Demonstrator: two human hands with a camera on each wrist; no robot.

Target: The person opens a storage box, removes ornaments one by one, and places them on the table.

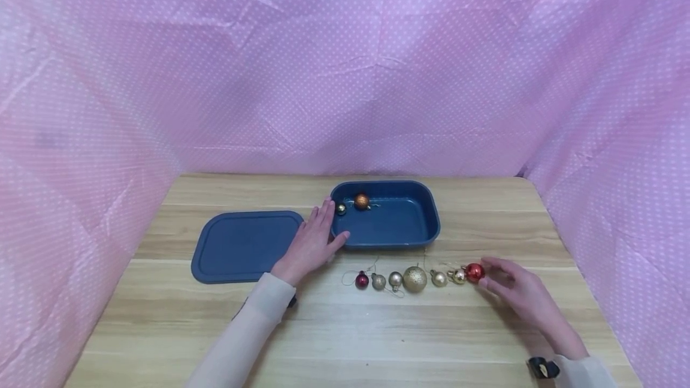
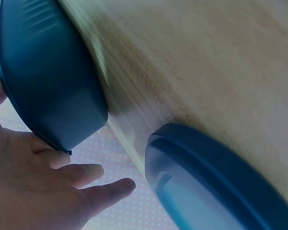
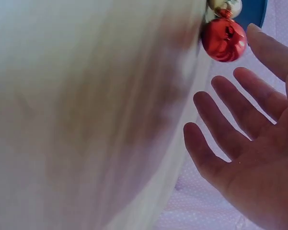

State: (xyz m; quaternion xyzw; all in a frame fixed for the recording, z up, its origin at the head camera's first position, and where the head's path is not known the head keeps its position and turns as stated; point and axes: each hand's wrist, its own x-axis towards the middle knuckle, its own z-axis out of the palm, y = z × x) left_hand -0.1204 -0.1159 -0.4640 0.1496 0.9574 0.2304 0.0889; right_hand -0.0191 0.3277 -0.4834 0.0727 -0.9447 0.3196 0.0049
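A dark blue container (image 1: 393,243) stands on the wooden table (image 1: 345,340) and holds an orange ball (image 1: 362,201) and a small gold ball (image 1: 341,209). My left hand (image 1: 327,227) rests with straight fingers against its left end; the left wrist view shows the hand (image 2: 62,189) beside the container (image 2: 48,76). In front lies a row of several ornament balls, among them a large gold glitter ball (image 1: 414,279) and a red ball (image 1: 475,272) at the right end. My right hand (image 1: 495,275) is open just right of the red ball (image 3: 224,39), its fingers (image 3: 215,148) spread and holding nothing.
The container's blue lid (image 1: 245,245) lies flat to the left, also in the left wrist view (image 2: 215,191). Pink dotted cloth (image 1: 345,76) walls the table at the back and both sides. Bare wood lies in front of the ornament row.
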